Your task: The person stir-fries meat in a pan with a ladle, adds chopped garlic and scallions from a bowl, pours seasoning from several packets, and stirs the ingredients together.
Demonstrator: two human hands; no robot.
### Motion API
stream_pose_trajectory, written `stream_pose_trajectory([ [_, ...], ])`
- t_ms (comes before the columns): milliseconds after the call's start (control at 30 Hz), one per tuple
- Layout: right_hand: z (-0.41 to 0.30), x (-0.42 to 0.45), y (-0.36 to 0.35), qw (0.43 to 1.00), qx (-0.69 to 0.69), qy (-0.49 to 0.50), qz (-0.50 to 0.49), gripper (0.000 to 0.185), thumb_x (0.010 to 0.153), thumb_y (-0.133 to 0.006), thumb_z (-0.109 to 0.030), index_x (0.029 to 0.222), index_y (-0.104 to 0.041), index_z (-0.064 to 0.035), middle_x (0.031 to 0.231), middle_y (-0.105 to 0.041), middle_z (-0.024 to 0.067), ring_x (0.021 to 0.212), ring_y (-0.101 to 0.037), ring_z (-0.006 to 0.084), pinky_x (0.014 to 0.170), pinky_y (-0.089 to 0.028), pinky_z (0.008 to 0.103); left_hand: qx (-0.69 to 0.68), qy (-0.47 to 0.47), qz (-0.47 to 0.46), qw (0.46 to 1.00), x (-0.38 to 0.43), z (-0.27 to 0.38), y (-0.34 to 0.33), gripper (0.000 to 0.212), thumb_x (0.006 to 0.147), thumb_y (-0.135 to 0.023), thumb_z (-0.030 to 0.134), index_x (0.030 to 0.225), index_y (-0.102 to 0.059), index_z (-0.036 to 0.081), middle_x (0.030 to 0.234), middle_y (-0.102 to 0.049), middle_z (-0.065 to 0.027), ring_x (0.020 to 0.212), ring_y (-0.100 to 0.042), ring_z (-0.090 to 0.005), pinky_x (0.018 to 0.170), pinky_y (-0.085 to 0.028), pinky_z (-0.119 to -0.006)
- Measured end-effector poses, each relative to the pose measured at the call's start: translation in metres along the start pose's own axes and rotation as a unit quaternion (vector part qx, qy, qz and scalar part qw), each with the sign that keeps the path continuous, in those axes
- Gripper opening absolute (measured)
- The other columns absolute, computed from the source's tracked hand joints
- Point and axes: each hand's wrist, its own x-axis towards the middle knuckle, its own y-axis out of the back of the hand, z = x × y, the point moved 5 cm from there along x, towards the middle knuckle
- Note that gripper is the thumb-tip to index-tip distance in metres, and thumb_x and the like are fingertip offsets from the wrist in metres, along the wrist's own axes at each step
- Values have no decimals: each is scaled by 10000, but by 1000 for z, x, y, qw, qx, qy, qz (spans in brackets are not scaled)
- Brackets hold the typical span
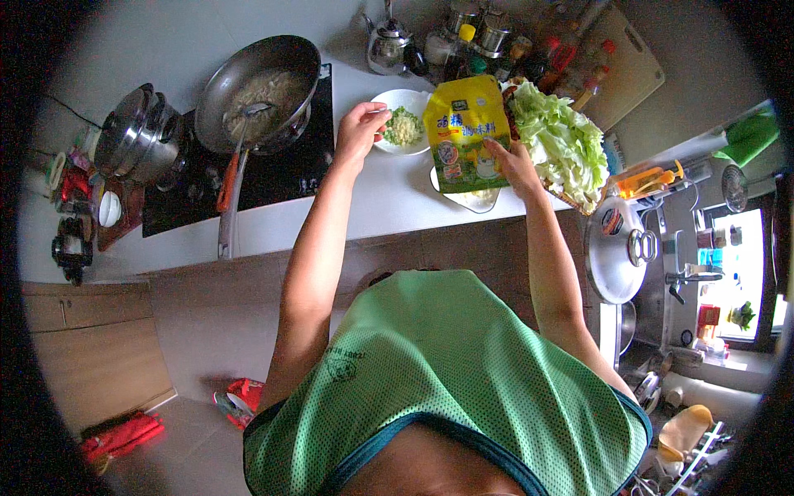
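Observation:
My right hand (512,162) grips the lower right part of a yellow and green seasoning pouch (469,133), held above the counter. My left hand (361,131) is raised at the left rim of a white bowl (412,98) with chopped scallion and minced garlic (404,129). Its fingertips are bent close together; whether they pinch anything is too small to tell. Behind the pouch, a second white dish (481,202) is partly hidden. Lettuce leaves (558,136) fill a basket to the right. A wok (214,105) on the left holds pale food in liquid, with a metal ladle (243,133) resting in it.
A stacked steel pot (133,139) stands at the left of the black cooktop (273,180). Behind the bowl are a steel kettle (388,49) and several bottles. A cutting board (626,68) leans at the back right. A large lid (614,248) is near the sink.

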Motion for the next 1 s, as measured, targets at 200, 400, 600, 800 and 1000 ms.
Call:
stream_pose_trajectory([
  [200, 1, -18, -30, 974, 223, -28, -29, 299, 778, -569, -291, 905, -565, -20, 771, -583, 20, 606, -493, 82, 522, -364, 206, 1, -64, -56, 996, 15, 44, -29, 178, 786, -573, 200, 852, -566, 35, 702, -561, 0, 579, -478, -42, 485, -385, -166],
  [400, -25, -26, -26, 991, 125, 5, -47, 309, 801, -553, -277, 915, -546, 10, 808, -590, 67, 657, -543, 115, 558, -434, 236, 101, -82, -84, 988, 30, 58, -32, 273, 787, -562, 321, 729, -563, 54, 596, -521, 18, 494, -433, -35, 452, -360, -171],
  [600, -40, -33, -15, 999, -10, 50, -3, 337, 803, -544, -334, 870, -571, -5, 722, -591, 41, 614, -522, 94, 536, -410, 228, 202, -94, -82, 971, 25, 66, -34, 332, 796, -539, 367, 689, -541, 52, 568, -503, 21, 485, -429, -40, 433, -354, -186],
  [800, -41, -43, -18, 993, 114, 27, 3, 337, 793, -560, -314, 894, -559, 8, 767, -589, 48, 623, -531, 98, 559, -422, 235, -67, -125, -264, 954, 19, 66, -53, 369, 802, -502, 199, 1144, -473, 65, 1120, -499, -80, 1003, -479, -147, 827, -374, -231],
  [1000, -44, -56, -13, 988, 153, 21, 3, 341, 775, -584, -307, 915, -547, 1, 786, -590, 47, 655, -535, 101, 529, -390, 218, 87, -38, -146, 985, 21, 69, -52, 345, 798, -516, 349, 1021, -531, 86, 950, -553, -31, 871, -508, -113, 753, -390, -244],
])
